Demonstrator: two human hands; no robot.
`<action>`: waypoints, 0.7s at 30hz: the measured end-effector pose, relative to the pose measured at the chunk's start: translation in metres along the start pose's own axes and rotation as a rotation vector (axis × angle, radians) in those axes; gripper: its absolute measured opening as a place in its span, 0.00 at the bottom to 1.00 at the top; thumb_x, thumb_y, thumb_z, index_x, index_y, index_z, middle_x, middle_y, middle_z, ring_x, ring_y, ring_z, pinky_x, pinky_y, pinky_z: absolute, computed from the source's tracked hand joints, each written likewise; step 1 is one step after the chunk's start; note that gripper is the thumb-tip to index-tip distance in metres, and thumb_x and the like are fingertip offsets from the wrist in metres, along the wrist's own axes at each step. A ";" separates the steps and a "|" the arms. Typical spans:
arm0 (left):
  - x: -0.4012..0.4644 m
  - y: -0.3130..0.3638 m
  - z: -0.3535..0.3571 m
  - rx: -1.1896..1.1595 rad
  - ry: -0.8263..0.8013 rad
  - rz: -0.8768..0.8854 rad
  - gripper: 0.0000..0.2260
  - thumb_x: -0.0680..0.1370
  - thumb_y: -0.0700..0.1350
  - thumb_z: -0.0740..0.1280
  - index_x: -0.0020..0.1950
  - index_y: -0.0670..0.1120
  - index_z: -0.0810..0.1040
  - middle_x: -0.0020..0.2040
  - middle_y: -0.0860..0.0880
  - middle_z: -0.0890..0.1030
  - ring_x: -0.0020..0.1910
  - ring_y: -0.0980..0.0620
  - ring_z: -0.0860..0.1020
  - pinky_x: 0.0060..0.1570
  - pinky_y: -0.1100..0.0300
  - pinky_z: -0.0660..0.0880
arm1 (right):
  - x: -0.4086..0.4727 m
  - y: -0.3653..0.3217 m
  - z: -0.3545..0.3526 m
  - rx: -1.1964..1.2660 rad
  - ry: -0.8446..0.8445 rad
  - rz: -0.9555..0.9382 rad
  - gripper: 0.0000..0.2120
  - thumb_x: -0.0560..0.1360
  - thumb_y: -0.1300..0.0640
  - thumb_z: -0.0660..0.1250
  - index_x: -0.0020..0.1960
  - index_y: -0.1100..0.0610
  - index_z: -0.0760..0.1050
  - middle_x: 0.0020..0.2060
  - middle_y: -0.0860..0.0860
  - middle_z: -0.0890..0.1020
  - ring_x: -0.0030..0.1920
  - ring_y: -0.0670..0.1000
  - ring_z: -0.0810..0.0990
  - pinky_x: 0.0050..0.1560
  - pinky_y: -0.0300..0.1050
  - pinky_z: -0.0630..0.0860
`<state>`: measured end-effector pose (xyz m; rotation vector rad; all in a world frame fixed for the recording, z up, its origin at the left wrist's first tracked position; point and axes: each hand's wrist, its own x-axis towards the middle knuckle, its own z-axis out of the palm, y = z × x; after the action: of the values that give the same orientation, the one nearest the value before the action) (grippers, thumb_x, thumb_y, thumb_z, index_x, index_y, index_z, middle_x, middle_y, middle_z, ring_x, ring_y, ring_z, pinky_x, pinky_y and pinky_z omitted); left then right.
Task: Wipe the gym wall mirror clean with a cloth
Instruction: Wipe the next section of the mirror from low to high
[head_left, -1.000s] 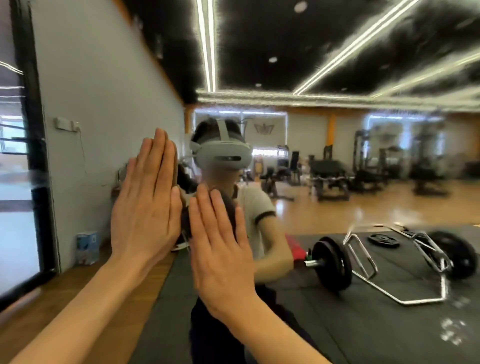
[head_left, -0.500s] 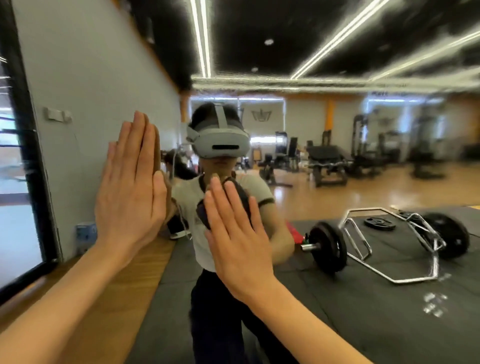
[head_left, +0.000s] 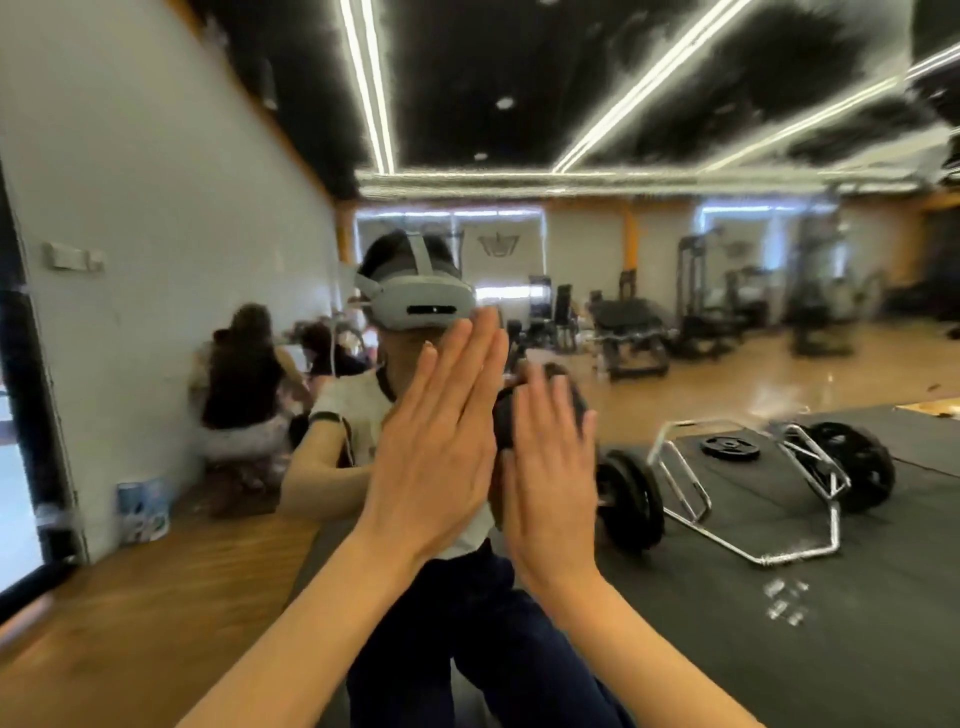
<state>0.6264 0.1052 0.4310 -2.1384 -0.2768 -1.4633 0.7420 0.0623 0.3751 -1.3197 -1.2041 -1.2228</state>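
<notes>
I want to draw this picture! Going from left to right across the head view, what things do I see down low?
Blue box → seated people → left hand → right hand, flat on a dark cloth → weight plate → small disc → far plate.

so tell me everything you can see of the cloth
The cloth is dark, near black, soft and bunched. Only its edges show, above and left of the right hand, whose straight fingers press it flat on the mirror. The left hand lies just beside it; contact between them is unclear.
</notes>
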 end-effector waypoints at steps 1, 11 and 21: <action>0.004 0.004 0.005 -0.017 0.012 -0.021 0.26 0.83 0.41 0.53 0.81 0.38 0.55 0.82 0.42 0.55 0.81 0.45 0.54 0.80 0.50 0.49 | 0.000 0.011 -0.004 -0.037 -0.051 -0.176 0.28 0.81 0.59 0.57 0.79 0.61 0.53 0.80 0.51 0.52 0.81 0.53 0.47 0.80 0.50 0.41; 0.008 0.001 0.022 0.185 -0.010 -0.042 0.28 0.82 0.43 0.54 0.81 0.36 0.53 0.82 0.40 0.52 0.81 0.44 0.52 0.80 0.53 0.44 | 0.014 0.117 -0.042 -0.017 0.146 0.354 0.26 0.84 0.57 0.49 0.80 0.63 0.53 0.80 0.57 0.55 0.81 0.54 0.49 0.78 0.64 0.48; 0.011 0.004 0.021 0.219 -0.012 -0.056 0.27 0.83 0.43 0.52 0.81 0.35 0.54 0.82 0.39 0.54 0.82 0.45 0.50 0.80 0.54 0.44 | 0.049 0.141 -0.049 -0.128 -0.117 -0.420 0.26 0.82 0.57 0.58 0.78 0.60 0.58 0.77 0.57 0.62 0.81 0.50 0.48 0.80 0.50 0.46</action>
<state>0.6494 0.1121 0.4338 -1.9785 -0.4819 -1.3831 0.8796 0.0055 0.4251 -1.2821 -1.5636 -1.5567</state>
